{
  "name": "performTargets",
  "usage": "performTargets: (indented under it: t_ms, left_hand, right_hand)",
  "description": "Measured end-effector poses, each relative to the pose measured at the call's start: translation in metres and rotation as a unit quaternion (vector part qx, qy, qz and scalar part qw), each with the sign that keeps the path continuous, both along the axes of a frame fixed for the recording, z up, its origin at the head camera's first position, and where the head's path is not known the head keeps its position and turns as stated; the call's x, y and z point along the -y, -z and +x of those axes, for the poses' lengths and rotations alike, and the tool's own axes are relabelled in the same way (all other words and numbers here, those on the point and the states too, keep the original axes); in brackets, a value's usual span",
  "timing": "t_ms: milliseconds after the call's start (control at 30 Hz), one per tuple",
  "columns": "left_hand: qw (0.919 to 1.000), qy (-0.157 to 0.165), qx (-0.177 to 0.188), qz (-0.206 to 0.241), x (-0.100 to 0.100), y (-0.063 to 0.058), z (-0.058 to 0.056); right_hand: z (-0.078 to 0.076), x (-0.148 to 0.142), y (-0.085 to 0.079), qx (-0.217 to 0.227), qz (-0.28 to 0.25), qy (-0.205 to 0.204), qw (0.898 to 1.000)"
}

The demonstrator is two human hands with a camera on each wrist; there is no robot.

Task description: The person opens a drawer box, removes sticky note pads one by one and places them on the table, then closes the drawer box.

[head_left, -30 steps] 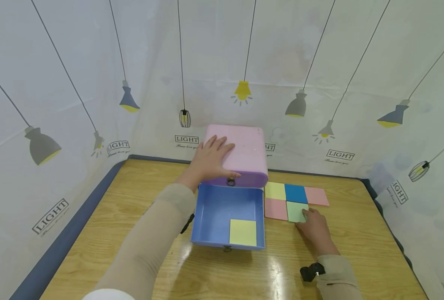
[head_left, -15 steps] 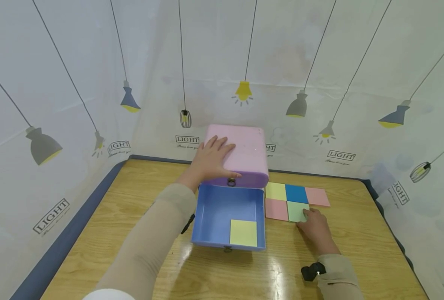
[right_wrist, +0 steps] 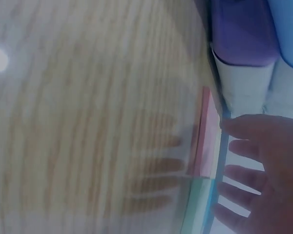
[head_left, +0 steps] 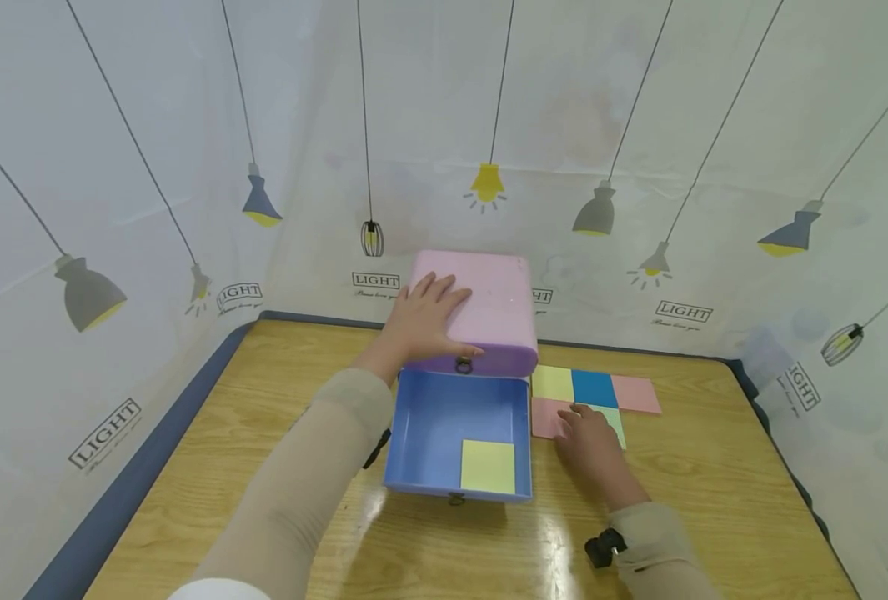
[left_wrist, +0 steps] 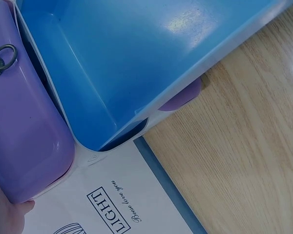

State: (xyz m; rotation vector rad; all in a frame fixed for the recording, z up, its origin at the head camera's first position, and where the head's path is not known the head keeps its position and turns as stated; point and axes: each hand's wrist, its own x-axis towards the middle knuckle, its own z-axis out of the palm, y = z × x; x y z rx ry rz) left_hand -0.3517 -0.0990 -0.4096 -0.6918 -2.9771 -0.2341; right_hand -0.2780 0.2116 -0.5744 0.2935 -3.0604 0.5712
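My left hand (head_left: 423, 321) rests flat with spread fingers on the pink top of a small drawer box (head_left: 492, 300); its thumb lies by the ring pull. Below, a blue drawer (head_left: 428, 425) is pulled out, holding a yellow sticky note pad (head_left: 488, 467) in its front right corner. My right hand (head_left: 594, 446) hovers, fingers loosely extended, at the front pink pad (head_left: 544, 417) and partly covers the green pad (head_left: 614, 421). In the right wrist view, nothing shows between the fingers of my right hand (right_wrist: 268, 165); contact with the pink pad (right_wrist: 210, 136) is unclear.
Behind these lie a yellow pad (head_left: 552, 383), a blue pad (head_left: 594, 388) and another pink pad (head_left: 635, 393) in a row. All stand on a wooden table (head_left: 714, 467). A lamp-printed backdrop (head_left: 444, 125) encloses the table at the back and sides.
My right hand has moved left from the green pad to the front pink pad. The green pad now sits slightly turned. My left hand stays on the box.
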Motion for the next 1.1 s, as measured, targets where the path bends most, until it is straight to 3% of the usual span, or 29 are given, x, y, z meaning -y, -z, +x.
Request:
performTargets:
  t_ms: [300,533,800,1100]
  left_hand:
    - [1.0000,-0.004,0.000,0.000,0.000,0.000,-0.001]
    - [1.0000,-0.002,0.000,-0.001,0.001,0.000,0.000]
    - [1.0000,-0.001,0.001,-0.001,0.001,0.001,0.000]
    - [1.0000,0.001,-0.002,-0.001,0.000,-0.001,0.001]
  right_hand:
    - [-0.003,0.021,0.014,-0.067,-0.015,-0.083,0.994]
    - [-0.007,0.028,0.015,-0.086,0.034,-0.113,0.989]
    - [-0.010,0.031,0.018,-0.081,0.075,-0.101,0.989]
    - [-0.009,0.033,0.018,-0.086,0.079,-0.081,0.990]
